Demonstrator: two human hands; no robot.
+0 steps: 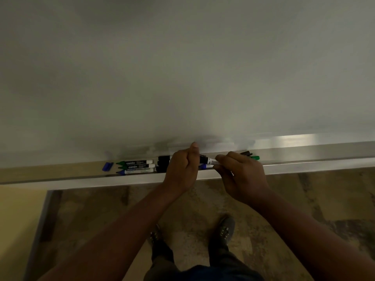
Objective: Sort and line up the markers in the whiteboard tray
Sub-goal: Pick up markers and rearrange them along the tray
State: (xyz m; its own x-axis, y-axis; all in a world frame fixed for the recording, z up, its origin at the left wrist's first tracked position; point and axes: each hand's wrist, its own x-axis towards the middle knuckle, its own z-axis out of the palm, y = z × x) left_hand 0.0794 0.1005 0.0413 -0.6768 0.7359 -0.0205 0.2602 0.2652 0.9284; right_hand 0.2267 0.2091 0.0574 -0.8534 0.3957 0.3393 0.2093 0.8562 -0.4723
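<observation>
A metal whiteboard tray [304, 166] runs across the view below the whiteboard. At its left part lie two green markers [135, 162] and a blue marker [136, 170], side by side with tips to the left. A loose blue cap [107, 166] sits further left. My left hand [181, 169] is closed around the black end of a marker [206, 159]. My right hand [241, 175] pinches the white barrel of that same marker. A blue-tipped marker [205, 166] lies just below it. Black and green markers [251, 156] poke out behind my right hand.
The whiteboard [182, 67] fills the upper view, with faint smudges just above the tray. Below the tray are a patterned floor [294, 199] and my two shoes [223, 230]. A yellow wall [18, 220] and a grey frame edge stand at the lower left.
</observation>
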